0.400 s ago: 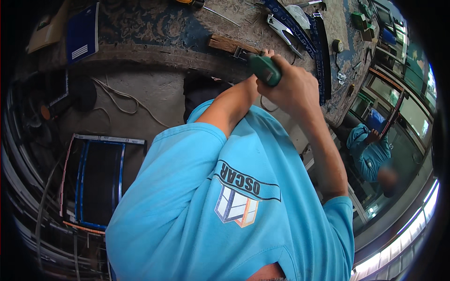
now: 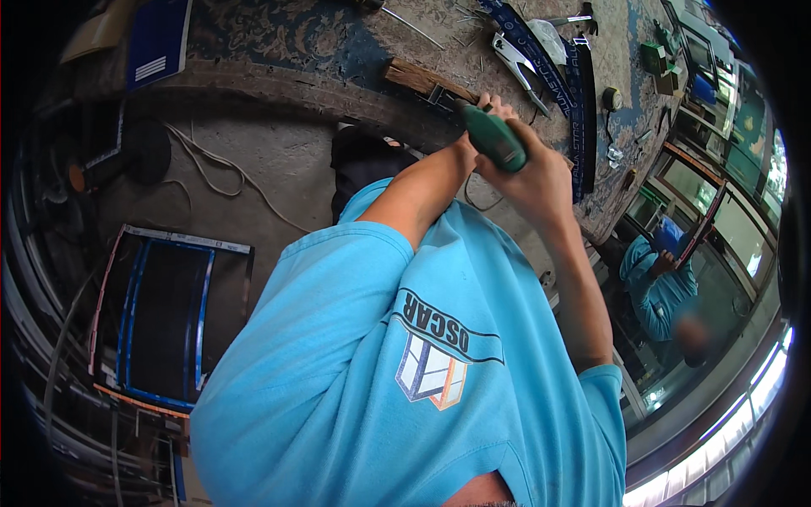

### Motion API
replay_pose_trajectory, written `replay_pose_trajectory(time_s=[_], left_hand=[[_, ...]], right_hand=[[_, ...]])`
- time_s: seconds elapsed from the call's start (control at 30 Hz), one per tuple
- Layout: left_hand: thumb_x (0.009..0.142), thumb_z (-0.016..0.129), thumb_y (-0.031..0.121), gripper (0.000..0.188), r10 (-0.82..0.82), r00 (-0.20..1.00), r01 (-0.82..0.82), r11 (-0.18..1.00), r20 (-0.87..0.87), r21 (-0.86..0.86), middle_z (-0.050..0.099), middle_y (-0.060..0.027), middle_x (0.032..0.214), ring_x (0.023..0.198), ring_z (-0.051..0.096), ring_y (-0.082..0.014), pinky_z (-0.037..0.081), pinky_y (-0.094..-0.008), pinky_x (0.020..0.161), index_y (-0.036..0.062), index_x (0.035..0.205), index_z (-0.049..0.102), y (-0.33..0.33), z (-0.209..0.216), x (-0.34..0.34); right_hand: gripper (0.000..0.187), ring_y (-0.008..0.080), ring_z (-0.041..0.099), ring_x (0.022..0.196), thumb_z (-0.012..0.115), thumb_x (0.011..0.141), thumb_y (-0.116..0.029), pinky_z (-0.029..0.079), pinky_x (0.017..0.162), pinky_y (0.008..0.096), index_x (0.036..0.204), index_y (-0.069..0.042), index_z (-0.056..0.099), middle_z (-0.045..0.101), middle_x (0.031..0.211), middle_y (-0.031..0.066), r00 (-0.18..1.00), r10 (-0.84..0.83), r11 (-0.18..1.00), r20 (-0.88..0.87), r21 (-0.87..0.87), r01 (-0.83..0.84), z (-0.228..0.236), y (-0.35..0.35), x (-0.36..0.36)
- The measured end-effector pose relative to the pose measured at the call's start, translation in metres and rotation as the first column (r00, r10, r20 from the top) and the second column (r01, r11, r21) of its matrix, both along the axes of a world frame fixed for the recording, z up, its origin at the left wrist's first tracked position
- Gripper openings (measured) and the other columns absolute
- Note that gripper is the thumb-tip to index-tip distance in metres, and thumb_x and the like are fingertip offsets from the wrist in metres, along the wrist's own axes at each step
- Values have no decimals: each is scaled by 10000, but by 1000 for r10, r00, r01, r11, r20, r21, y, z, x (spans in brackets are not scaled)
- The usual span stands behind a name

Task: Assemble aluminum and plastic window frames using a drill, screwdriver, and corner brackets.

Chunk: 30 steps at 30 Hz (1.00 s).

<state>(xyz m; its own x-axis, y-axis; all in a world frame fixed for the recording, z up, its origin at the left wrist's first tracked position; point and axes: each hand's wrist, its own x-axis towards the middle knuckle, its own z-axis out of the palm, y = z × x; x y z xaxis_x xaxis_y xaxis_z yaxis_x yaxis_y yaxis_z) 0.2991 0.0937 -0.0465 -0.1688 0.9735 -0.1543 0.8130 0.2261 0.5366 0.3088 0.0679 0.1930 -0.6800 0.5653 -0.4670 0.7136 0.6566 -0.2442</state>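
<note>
Right hand (image 2: 545,179): grip closed around green tool (image 2: 498,142), held at near edge of table (image 2: 291,34). Left hand (image 2: 500,106) partly hidden behind the tool, fingers showing past it; cannot tell whether its grip holds anything. Wooden block (image 2: 422,76) lies along same edge, small metal piece (image 2: 438,94) against it. Tape measure (image 2: 612,99) toward the table's right edge.

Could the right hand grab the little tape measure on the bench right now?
Probably not while the right hand is wrapped around the green tool. The tape measure lies past a dark strip, which looks low enough to reach over.
</note>
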Motion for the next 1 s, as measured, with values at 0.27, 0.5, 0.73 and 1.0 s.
replay_pose_trajectory(time_s=[0.27,0.5,0.73,1.0], left_hand=[[941,635,317,244,144,987,-142,989,-68,31,739,-70,1084,1103,659,-258,432,-449,929,143,1059,758,-9,-12,-6],[933,670,313,219,123,992,-124,991,-36,-48,731,-8,1144,1161,636,-256,404,-501,984,221,1102,777,4,-24,2],[915,687,306,217,132,990,-134,990,-42,-39,737,-14,1127,1154,644,-262,411,-493,977,211,1086,781,5,-27,4],[903,691,278,196,146,989,-147,989,-14,-37,744,-8,1090,1128,653,-245,417,-468,969,204,1059,784,2,-19,-1]], right_hand=[[660,327,773,967,854,745,-373,601,838,416,1319,-92,687,776,1055,179,991,134,991,-21,-7,-134,19,-14,-4],[646,337,768,922,848,745,-368,600,815,431,1313,-108,684,777,998,165,991,133,991,-4,17,-133,15,-18,-1],[651,346,766,915,851,742,-377,597,817,436,1315,-117,683,775,991,173,992,128,992,21,11,-128,16,-21,0],[607,352,755,775,814,767,-381,573,691,466,1309,-170,641,745,849,151,982,188,981,-28,45,-186,9,-21,4]])
